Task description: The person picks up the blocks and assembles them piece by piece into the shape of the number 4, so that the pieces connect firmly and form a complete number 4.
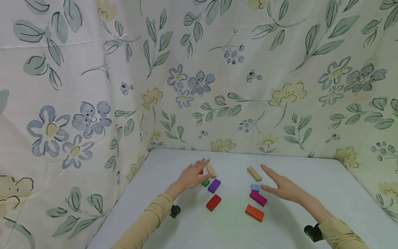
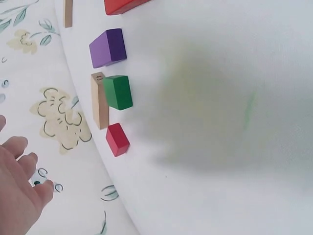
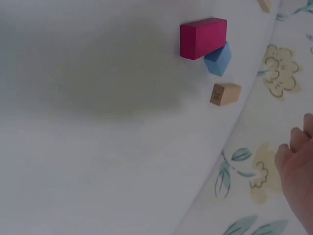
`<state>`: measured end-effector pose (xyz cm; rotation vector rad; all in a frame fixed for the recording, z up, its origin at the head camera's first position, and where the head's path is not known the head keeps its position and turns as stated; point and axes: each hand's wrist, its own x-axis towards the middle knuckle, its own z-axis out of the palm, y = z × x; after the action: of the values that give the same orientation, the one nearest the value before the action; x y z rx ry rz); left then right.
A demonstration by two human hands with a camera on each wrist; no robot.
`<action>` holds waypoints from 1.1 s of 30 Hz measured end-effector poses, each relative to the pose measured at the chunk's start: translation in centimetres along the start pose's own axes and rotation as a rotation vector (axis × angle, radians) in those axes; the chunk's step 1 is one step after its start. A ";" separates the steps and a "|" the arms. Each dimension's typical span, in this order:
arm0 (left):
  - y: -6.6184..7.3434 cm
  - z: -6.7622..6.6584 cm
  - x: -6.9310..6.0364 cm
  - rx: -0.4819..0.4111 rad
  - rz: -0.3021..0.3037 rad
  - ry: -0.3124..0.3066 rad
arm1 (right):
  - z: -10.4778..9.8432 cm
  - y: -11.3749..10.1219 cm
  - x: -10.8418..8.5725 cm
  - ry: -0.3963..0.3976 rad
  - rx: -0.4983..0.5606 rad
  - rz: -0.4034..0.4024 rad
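Above the table's left half, my left hand (image 1: 191,175) hovers with fingers extended, holding nothing. Beneath and beside it are a green block (image 2: 118,92), a small red block (image 2: 118,139), a plain wooden block (image 1: 211,171) and a purple block (image 1: 214,185). A larger red block (image 1: 213,202) lies nearer the front. On the other side, my right hand (image 1: 284,186) is held in the air, fingers straight and thumb apart, also without anything in it. Close to it lie a plain wooden block (image 1: 254,174), a light blue block (image 1: 255,187), a magenta block (image 1: 258,198) and an orange block (image 1: 254,212).
The blocks lie in two loose groups on a white table (image 1: 230,228). Floral cloth (image 1: 199,131) hangs behind the table and along its left side. A dark wrist device (image 1: 313,233) sits by the right sleeve, another (image 1: 175,211) by the left.
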<state>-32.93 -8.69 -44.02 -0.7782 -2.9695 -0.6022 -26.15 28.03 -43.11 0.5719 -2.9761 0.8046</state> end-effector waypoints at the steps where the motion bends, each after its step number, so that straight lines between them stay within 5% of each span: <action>1: 0.1 0.0 0.0 -0.007 0.006 -0.002 | 0.0 -0.2 0.0 -0.006 -0.005 -0.007; 8: 0.6 0.1 -0.2 -0.126 0.019 -0.085 | 0.4 -1.0 -0.1 -0.058 -0.034 -0.106; 21: 0.6 0.7 -0.8 -0.322 0.094 -0.186 | 0.9 -1.4 0.0 -0.214 0.111 -0.175; 33: 0.5 1.8 -1.1 -0.373 0.151 -0.313 | 2.0 -1.7 0.1 -0.334 0.195 -0.184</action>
<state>-31.58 -8.17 -45.60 -1.2128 -3.0639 -1.1412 -25.50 25.61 -44.01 1.0700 -3.0839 1.0849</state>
